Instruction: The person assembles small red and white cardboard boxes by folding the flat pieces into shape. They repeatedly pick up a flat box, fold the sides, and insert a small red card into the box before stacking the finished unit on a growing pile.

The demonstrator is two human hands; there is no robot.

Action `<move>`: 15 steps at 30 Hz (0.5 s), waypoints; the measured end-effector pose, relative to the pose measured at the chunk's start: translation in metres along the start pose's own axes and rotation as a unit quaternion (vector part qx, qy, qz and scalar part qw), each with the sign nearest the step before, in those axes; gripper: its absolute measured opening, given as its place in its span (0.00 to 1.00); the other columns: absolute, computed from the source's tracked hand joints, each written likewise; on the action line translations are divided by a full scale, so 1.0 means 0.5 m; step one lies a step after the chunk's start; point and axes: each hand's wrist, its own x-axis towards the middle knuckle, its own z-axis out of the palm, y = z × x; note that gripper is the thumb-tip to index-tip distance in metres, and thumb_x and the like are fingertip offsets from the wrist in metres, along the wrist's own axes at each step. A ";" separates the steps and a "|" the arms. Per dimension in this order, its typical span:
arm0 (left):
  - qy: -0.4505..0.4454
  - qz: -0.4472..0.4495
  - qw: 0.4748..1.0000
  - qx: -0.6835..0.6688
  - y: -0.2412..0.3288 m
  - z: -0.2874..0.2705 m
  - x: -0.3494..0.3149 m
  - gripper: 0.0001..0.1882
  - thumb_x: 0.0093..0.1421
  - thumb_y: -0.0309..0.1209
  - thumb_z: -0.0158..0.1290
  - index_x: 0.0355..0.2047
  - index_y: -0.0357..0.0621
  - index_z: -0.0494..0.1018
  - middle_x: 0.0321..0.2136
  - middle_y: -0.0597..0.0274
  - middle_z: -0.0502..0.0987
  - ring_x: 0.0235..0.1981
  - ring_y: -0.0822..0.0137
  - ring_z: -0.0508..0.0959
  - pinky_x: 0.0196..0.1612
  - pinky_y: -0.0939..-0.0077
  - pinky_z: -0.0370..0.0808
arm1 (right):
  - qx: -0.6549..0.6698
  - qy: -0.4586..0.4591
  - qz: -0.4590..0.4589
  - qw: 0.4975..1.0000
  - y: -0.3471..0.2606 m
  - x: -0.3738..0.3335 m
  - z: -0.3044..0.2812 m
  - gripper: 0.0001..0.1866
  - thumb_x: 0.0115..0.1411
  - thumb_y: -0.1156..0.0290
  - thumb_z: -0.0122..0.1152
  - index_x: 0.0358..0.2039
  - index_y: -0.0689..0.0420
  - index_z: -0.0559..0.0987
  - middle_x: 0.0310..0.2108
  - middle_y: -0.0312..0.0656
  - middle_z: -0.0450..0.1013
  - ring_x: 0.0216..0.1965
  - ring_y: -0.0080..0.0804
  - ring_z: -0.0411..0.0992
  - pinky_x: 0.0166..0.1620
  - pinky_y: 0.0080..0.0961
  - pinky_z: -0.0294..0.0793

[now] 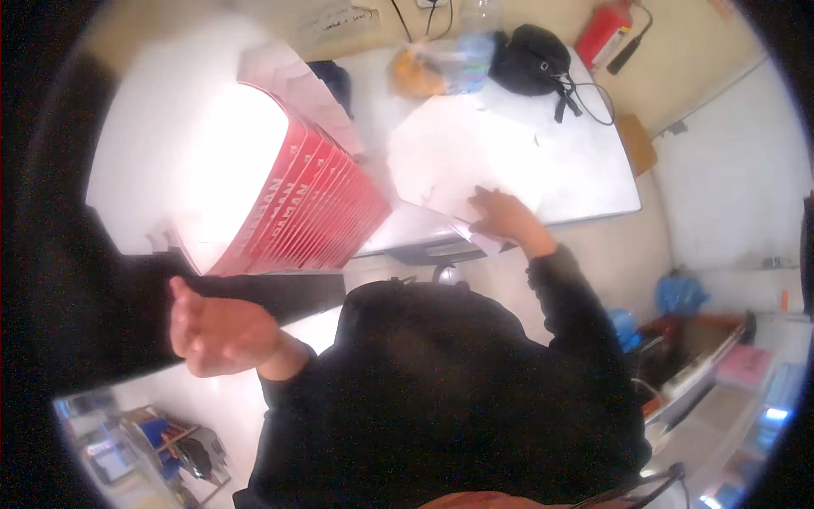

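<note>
My left hand (225,335) is raised in the lower left, its fingers curled in and the thumb side up. Nothing shows in it. Just above it rises a tall stack of red-spined, book-like volumes (309,208) with white lettering and a bright white top face. My right hand (511,219) rests at the near edge of the white table, fingers apart, over white paper (487,243) that hangs past the edge. Its fingertips touch the paper, whose exact outline is lost in glare. Both arms wear black sleeves.
On the table (593,182), a black bag (532,61), a clear bottle (479,51) and an orange item in clear plastic (417,72) stand at the back. A red fire extinguisher (604,34) hangs on the wall. Blue plastic bags (681,294) lie at right, shelves (170,450) at lower left.
</note>
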 end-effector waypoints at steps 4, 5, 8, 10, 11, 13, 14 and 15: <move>-0.051 -0.064 0.992 -0.100 0.075 0.099 -0.027 0.18 0.66 0.44 0.43 0.49 0.46 0.62 0.45 0.53 0.69 0.45 0.55 0.74 0.50 0.49 0.75 | -0.001 -0.033 -0.100 0.994 0.007 -0.005 -0.031 0.25 0.58 0.53 0.55 0.52 0.53 0.74 0.59 0.48 0.64 0.57 0.48 0.65 0.59 0.37 0.62; -0.077 -0.106 0.983 -0.126 0.099 0.116 -0.041 0.20 0.64 0.46 0.46 0.49 0.47 0.63 0.44 0.53 0.70 0.44 0.55 0.74 0.49 0.49 0.76 | -0.019 -0.043 -0.143 0.989 -0.002 -0.003 -0.047 0.23 0.59 0.54 0.53 0.50 0.53 0.76 0.56 0.49 0.67 0.55 0.47 0.67 0.56 0.37 0.65; -0.200 -0.160 0.947 -0.193 0.127 0.179 -0.066 0.18 0.61 0.43 0.51 0.44 0.43 0.67 0.42 0.49 0.72 0.44 0.53 0.74 0.47 0.48 0.75 | -0.029 -0.051 -0.017 0.998 0.027 0.026 -0.023 0.16 0.62 0.58 0.50 0.41 0.55 0.78 0.43 0.52 0.75 0.44 0.45 0.75 0.45 0.37 0.73; -0.293 -0.210 0.912 -0.196 0.143 0.181 -0.064 0.16 0.58 0.36 0.55 0.43 0.41 0.68 0.42 0.47 0.73 0.45 0.52 0.74 0.47 0.52 0.74 | -0.026 0.012 -0.025 0.999 0.032 0.030 -0.021 0.14 0.63 0.61 0.48 0.36 0.56 0.77 0.36 0.52 0.76 0.37 0.46 0.76 0.39 0.39 0.73; -0.330 -0.232 0.894 -0.195 0.153 0.192 -0.063 0.16 0.57 0.33 0.56 0.44 0.41 0.69 0.42 0.47 0.73 0.45 0.51 0.74 0.47 0.54 0.74 | -0.023 0.044 -0.027 0.998 0.038 0.028 -0.021 0.14 0.63 0.62 0.47 0.34 0.57 0.77 0.33 0.52 0.76 0.34 0.46 0.77 0.36 0.40 0.73; -0.377 -0.260 0.867 -0.196 0.175 0.239 -0.077 0.19 0.54 0.28 0.58 0.46 0.40 0.69 0.43 0.47 0.74 0.46 0.52 0.74 0.47 0.57 0.73 | 0.153 0.099 0.017 0.983 0.076 0.019 -0.046 0.12 0.61 0.65 0.48 0.38 0.57 0.76 0.34 0.54 0.76 0.36 0.50 0.75 0.40 0.41 0.73; -0.392 -0.266 0.858 -0.200 0.185 0.263 -0.082 0.21 0.52 0.26 0.59 0.47 0.39 0.69 0.43 0.48 0.74 0.46 0.52 0.75 0.47 0.60 0.73 | 0.240 0.125 0.039 0.962 0.095 0.013 -0.057 0.12 0.60 0.66 0.49 0.40 0.58 0.75 0.35 0.54 0.76 0.37 0.53 0.75 0.41 0.41 0.73; -0.409 -0.274 0.845 -0.210 0.194 0.289 -0.093 0.24 0.51 0.24 0.60 0.49 0.39 0.69 0.44 0.48 0.74 0.46 0.52 0.75 0.48 0.62 0.72 | 0.230 0.127 0.018 0.965 0.108 0.001 -0.066 0.12 0.60 0.66 0.49 0.40 0.58 0.75 0.34 0.55 0.76 0.37 0.53 0.75 0.41 0.41 0.73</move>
